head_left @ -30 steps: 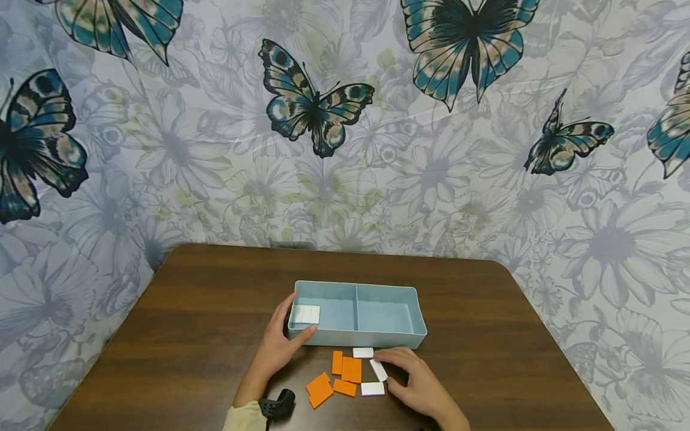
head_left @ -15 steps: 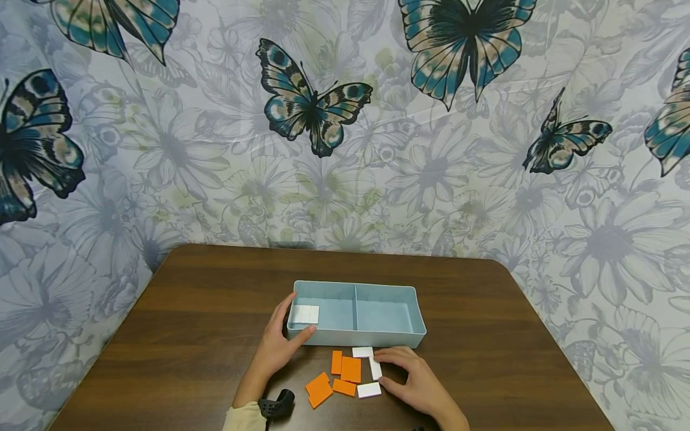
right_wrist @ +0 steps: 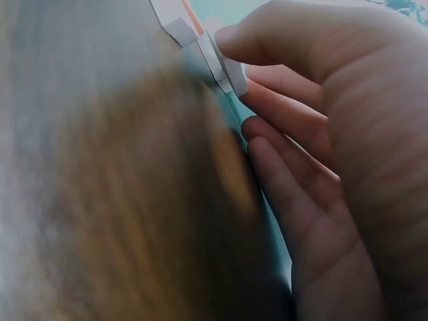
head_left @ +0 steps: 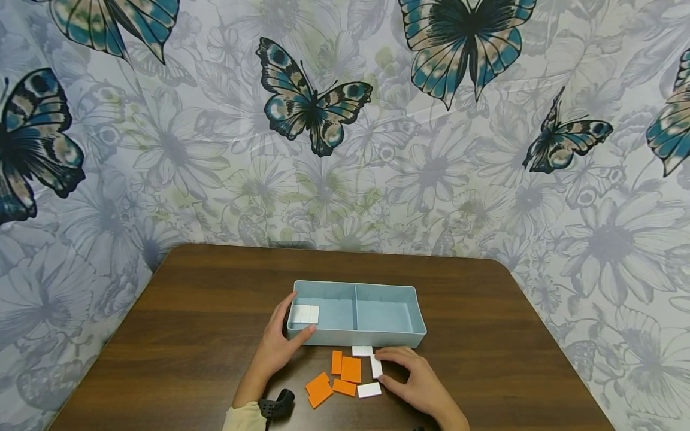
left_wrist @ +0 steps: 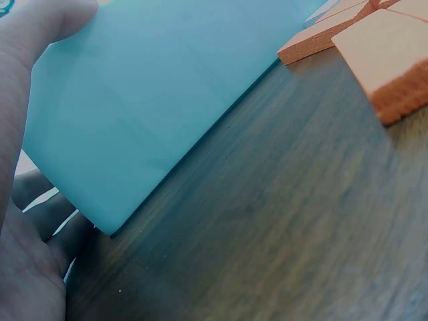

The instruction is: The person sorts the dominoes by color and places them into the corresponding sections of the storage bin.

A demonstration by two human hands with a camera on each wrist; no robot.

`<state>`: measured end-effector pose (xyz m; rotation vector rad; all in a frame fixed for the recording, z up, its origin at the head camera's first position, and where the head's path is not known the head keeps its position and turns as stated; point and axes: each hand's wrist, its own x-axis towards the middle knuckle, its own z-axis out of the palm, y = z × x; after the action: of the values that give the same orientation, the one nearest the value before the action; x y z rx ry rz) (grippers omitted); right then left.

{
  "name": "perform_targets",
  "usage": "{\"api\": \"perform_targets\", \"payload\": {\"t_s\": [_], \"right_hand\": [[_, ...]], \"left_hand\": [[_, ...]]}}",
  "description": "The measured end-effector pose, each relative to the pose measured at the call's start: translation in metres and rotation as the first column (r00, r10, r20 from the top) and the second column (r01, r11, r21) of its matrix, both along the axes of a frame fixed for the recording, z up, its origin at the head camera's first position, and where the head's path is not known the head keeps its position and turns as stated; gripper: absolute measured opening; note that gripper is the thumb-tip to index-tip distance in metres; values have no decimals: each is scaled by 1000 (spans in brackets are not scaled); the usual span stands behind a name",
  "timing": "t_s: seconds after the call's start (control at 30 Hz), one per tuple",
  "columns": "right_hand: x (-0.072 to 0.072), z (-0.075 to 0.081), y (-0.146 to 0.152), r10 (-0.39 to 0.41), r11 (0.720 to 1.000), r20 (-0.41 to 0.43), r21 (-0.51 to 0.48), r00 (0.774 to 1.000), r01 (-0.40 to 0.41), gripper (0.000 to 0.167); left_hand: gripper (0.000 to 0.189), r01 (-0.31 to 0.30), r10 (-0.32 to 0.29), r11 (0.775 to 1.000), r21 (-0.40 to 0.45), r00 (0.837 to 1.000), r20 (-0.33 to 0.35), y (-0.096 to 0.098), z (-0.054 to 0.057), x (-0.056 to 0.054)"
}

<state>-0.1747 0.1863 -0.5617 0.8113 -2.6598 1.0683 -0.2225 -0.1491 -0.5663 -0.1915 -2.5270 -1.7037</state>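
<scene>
White tile (head_left: 375, 366) has shifted slightly on brown table (head_left: 215, 299); butterfly cloth (head_left: 345, 120) behind.

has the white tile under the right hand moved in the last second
Yes. The white tile at the right hand has turned from slanted to nearly upright and slid slightly left, closer to the orange tiles, judged against the tray.

Light-blue tray (head_left: 358, 339), orange (head_left: 351, 369) and white tiles (head_left: 369, 389), dark-brown wood-grain table (head_left: 215, 299), butterfly-and-flower-patterned grey backdrop (head_left: 334, 149).

Home corner: butterfly-print cloth backdrop (head_left: 345, 120), wooden table (head_left: 188, 335).
</scene>
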Motion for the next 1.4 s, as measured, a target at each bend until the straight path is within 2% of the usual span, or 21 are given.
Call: {"api": "perform_targets", "payload": {"t_s": [0.57, 1.0, 1.27, 1.4], "right_hand": [[1, 4, -3, 8, 997, 16, -76, 1000, -6, 37], [5, 15, -10, 1, 994, 40, -110, 999, 4, 39], [4, 17, -12, 26, 991, -23, -128, 999, -28, 40], [3, 20, -14, 26, 993, -28, -118, 999, -29, 43]], "left_hand": [[90, 1, -1, 1000, 2, 1000, -5, -1, -2, -1], [89, -9, 10, 1000, 4, 1000, -10, 0, -3, 0], [89, -11, 11, 1000, 4, 1000, -22, 0, -2, 1], [89, -11, 12, 1000, 7, 999, -34, 0, -2, 0]]}}
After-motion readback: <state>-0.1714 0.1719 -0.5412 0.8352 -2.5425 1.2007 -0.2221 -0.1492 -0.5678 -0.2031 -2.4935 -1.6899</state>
